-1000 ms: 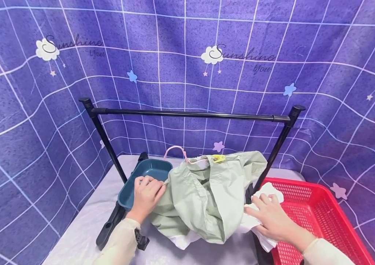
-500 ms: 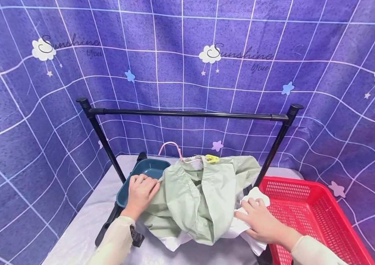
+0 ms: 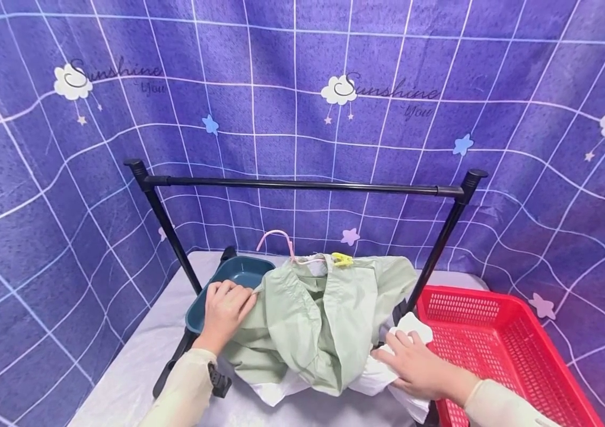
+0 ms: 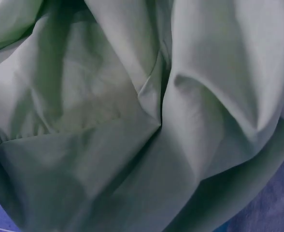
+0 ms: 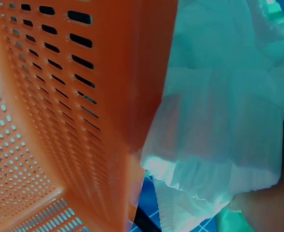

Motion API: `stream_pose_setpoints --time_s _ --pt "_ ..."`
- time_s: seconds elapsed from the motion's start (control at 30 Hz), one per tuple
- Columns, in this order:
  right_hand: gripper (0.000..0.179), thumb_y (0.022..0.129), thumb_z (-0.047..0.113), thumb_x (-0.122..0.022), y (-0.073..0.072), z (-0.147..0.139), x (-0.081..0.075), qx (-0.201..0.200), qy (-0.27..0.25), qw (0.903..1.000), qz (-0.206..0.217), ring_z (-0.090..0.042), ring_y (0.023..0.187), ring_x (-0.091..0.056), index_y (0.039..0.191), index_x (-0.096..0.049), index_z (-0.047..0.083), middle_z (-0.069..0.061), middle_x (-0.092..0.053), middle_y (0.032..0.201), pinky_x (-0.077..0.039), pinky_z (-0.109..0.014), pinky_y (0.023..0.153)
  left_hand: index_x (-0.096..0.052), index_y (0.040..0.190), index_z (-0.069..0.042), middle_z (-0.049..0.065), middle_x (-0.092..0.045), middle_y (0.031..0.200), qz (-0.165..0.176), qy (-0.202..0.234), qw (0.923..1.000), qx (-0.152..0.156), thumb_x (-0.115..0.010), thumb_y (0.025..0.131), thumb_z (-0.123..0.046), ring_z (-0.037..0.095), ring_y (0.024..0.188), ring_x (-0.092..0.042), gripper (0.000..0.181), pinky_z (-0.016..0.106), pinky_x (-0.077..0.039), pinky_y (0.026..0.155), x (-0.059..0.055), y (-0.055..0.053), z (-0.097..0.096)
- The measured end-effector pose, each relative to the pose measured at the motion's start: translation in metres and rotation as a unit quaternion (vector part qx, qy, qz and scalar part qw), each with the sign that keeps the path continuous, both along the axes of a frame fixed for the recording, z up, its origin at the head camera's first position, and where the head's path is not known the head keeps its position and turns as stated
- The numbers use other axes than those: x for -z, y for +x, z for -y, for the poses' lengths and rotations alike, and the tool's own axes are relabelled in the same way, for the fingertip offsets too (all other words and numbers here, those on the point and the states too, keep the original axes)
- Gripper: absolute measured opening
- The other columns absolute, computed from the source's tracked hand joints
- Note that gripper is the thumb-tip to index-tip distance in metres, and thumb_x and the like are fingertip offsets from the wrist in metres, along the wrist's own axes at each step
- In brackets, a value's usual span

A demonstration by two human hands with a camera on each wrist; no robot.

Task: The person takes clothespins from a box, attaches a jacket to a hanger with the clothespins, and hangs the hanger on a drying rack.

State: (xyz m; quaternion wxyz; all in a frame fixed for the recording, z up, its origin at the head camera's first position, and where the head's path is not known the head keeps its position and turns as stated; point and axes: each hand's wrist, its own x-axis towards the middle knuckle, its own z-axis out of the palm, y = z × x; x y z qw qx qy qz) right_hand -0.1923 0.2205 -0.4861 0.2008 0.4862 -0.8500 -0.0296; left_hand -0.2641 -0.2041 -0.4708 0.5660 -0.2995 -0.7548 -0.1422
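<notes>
A pale green jacket (image 3: pixel 302 320) hangs bunched on a pink hanger (image 3: pixel 277 232), low over the table in the head view. A yellow clip (image 3: pixel 342 259) sits at its collar. My left hand (image 3: pixel 225 311) pinches the jacket's left edge; green folds (image 4: pixel 132 121) fill the left wrist view. At the jacket's right side, my right hand (image 3: pixel 409 362) grips thin white cloth (image 3: pixel 413 330), part of which runs under the green fabric. In the right wrist view this white cloth (image 5: pixel 219 125) hangs beside the basket wall, with gathered edging along its lower end.
Behind the jacket stands a black rack with a horizontal bar (image 3: pixel 292 184). A dark teal tray (image 3: pixel 246 270) lies at the left, by the rack's foot (image 3: pixel 166 370). To the right is a red perforated basket (image 3: pixel 500 302). A purple grid curtain (image 3: pixel 302 107) surrounds the table.
My right hand has moved left and slightly nearer me, drawing the white cloth away from over the basket. The jacket and hanger have shifted a little left with my left hand.
</notes>
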Motion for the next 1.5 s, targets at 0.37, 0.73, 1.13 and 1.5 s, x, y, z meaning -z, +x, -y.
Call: stream_pose_setpoints --time_s 0.37,0.73,1.13,1.5 --pt "0.061 0.089 0.061 -0.058 0.009 0.002 0.004 0.012 0.032 0.9979 0.056 -0.021 0.102 -0.047 0.128 -0.054 0.016 -0.001 -0.046 0.105 -0.038 -0.043 0.075 -0.066 0.076 -0.008 0.001 -0.062 0.069 -0.020 -0.008 0.9997 0.014 -0.062 0.093 -0.022 0.024 0.067 -0.056 0.022 0.047 -0.038 0.067 -0.003 0.001 -0.004" --pt "0.068 0.094 0.062 -0.050 0.018 -0.001 0.006 0.031 0.056 0.9832 0.171 -0.023 0.111 -0.047 0.140 -0.049 0.013 -0.001 -0.045 0.115 -0.042 -0.053 0.082 -0.066 0.077 -0.008 0.000 -0.061 0.068 -0.025 -0.006 0.9994 0.021 -0.062 0.092 -0.021 0.024 0.066 -0.055 0.021 0.047 -0.038 0.067 -0.006 0.000 -0.008" --pt "0.073 0.095 0.062 -0.049 0.023 -0.006 0.001 0.070 0.061 0.9603 0.263 -0.032 0.120 -0.047 0.141 -0.050 0.006 -0.010 -0.049 0.125 -0.036 -0.065 0.094 -0.067 0.076 -0.007 0.001 -0.062 0.069 -0.021 -0.007 0.9995 0.022 -0.062 0.092 -0.021 0.024 0.066 -0.055 0.021 0.048 -0.039 0.067 -0.006 0.000 -0.014" --pt "0.077 0.089 0.066 -0.055 0.017 -0.020 -0.015 0.062 -0.013 0.9691 0.238 -0.037 0.124 -0.045 0.145 -0.048 0.014 -0.015 -0.050 0.131 -0.035 -0.065 0.094 -0.068 0.077 -0.007 0.001 -0.063 0.069 -0.023 -0.007 0.9993 0.029 -0.065 0.089 -0.018 0.025 0.066 -0.055 0.016 0.048 -0.039 0.068 -0.005 -0.001 -0.016"
